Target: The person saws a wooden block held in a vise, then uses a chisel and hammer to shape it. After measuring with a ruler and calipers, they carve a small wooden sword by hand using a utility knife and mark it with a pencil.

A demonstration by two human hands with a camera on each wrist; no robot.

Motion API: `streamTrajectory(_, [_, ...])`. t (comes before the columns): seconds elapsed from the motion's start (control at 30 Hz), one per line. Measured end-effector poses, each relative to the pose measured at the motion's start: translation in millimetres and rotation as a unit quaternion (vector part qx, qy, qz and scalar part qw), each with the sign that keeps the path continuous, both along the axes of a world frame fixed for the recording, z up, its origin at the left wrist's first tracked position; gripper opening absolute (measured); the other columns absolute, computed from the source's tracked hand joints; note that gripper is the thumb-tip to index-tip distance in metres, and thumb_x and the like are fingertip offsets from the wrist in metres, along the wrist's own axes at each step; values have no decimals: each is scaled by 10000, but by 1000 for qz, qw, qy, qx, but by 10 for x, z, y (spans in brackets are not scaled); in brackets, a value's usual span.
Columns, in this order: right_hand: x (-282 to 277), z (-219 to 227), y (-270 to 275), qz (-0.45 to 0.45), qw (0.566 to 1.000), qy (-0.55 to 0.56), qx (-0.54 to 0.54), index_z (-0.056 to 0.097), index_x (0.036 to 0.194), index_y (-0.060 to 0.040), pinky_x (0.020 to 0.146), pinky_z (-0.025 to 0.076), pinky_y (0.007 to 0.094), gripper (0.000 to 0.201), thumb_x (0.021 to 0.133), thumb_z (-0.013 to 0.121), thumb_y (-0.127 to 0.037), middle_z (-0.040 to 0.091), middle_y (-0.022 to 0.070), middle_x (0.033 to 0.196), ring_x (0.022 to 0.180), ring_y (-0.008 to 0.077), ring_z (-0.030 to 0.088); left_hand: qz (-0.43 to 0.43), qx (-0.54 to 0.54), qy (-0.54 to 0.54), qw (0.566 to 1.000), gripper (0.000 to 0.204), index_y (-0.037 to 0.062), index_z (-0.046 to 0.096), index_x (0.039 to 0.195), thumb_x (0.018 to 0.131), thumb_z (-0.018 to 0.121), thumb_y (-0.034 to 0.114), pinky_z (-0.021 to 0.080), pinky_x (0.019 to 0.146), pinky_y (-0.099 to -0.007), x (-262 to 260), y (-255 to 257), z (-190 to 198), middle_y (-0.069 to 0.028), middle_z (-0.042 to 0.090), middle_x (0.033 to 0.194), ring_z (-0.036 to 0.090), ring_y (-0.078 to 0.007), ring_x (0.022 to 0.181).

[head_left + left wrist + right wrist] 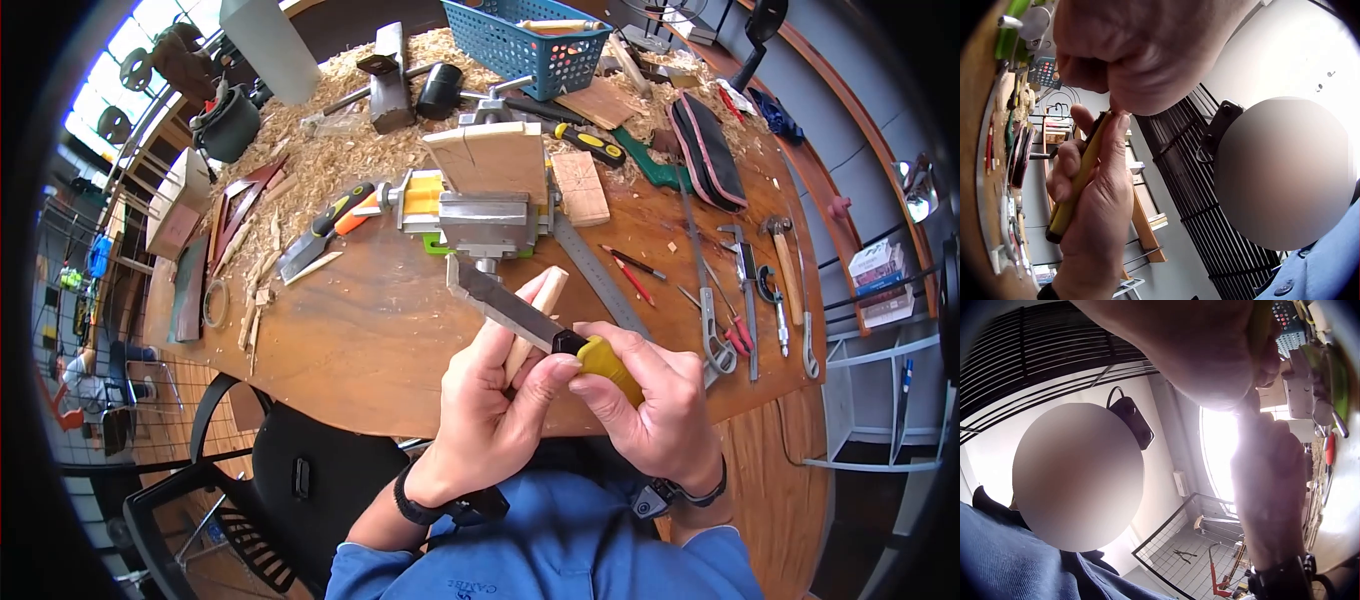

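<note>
In the head view my left hand [490, 400] grips a narrow pale wood strip [540, 310], whose top end sticks up past the fingers. My right hand [650, 390] holds a chisel by its yellow handle [612, 368]. The flat chisel blade [510, 308] lies across the strip and points up and to the left. My left thumb [553, 378] presses close by the black collar of the chisel. From the left wrist view, the right fingers wrap the yellow handle [1079, 181]; the strip is hidden there behind the left hand [1147, 50].
Beyond the hands a small vise [485, 220] clamps a wood board [500, 160]. Another chisel [325, 235] lies to the left, near wood shavings [350, 165]. Pencils [630, 275], a steel ruler [595, 270] and a hammer [785, 260] lie on the right. A blue basket [540, 60] stands behind.
</note>
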State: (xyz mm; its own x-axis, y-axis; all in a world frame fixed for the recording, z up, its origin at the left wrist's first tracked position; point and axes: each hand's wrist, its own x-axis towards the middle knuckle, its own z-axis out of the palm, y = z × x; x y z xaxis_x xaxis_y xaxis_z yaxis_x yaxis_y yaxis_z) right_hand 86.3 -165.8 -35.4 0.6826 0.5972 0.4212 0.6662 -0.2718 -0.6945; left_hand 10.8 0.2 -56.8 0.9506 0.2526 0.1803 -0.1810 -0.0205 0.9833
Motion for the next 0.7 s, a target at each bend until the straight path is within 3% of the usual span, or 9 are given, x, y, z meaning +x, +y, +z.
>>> streamTrajectory(0.2, [35,40,-149,67,997,21,-35,677,1143,44,592,566,402,431,931,772,-319,737,186,871,737,347,739,-94,-38,20,995,688,-39,272,1615,1025,617,36,419,751,-172,-65,86,91,31,610,987,460,-26,810])
streamTrajectory(0.27, [39,43,-200,78,995,31,-49,677,1142,46,593,566,400,438,929,773,-325,738,186,876,740,346,739,-130,-3,35,991,708,-33,239,1627,1030,613,45,382,712,-165,-80,86,67,43,561,955,412,-13,788])
streamTrajectory(0.3, [44,45,-221,77,995,37,-53,678,1142,47,593,567,399,440,927,773,-326,740,184,879,741,345,739,-132,-6,38,991,708,-33,239,1627,1030,613,45,382,712,-165,-80,55,79,43,561,955,412,-13,788])
streamTrajectory(0.37, [51,47,-258,77,994,41,-59,678,1141,48,594,567,398,443,926,774,-327,741,182,883,743,344,738,-110,-42,66,991,720,-91,306,1585,1006,681,117,423,826,-206,-52,-5,128,-10,570,1154,482,-55,909])
streamTrajectory(0.4, [46,31,-265,67,996,36,-54,678,1141,47,596,568,400,443,927,772,-329,740,179,880,743,343,738,-110,-43,65,991,720,-91,306,1585,1006,681,117,423,826,-206,-37,-34,126,-10,570,1154,482,-55,909])
streamTrajectory(0.7, [97,-22,-319,22,999,9,-32,672,1183,40,608,576,405,434,946,754,-313,735,179,879,740,351,736,-55,-15,61,997,625,-73,402,1541,990,684,13,413,754,-146,54,-182,77,58,587,901,490,3,807])
